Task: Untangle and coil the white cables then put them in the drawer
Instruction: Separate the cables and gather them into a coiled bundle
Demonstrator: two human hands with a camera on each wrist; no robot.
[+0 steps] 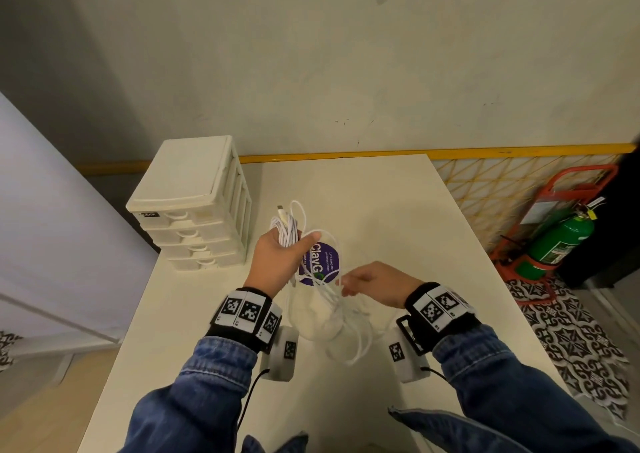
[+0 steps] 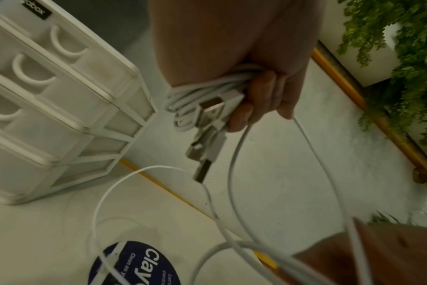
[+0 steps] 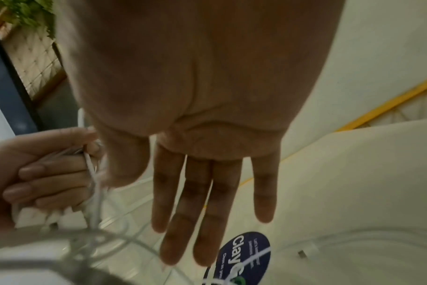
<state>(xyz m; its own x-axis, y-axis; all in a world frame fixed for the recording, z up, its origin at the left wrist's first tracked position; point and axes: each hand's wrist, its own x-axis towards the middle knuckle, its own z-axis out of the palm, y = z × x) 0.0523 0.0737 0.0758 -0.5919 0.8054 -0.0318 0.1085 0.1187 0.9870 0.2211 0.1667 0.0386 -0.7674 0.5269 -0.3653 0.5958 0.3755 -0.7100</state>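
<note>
On the white table (image 1: 381,210), beside the closed drawer unit (image 1: 194,203), the left hand (image 1: 277,262) grips the coiled white cables (image 1: 287,227) while loose strands trail down. The right hand (image 1: 374,282) hovers with straight, empty fingers. Those slack loops could snag or re-knot, I judge, if pulled carelessly.

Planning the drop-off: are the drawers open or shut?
Shut: all four fronts of the drawer unit sit flush in the head view.
</note>
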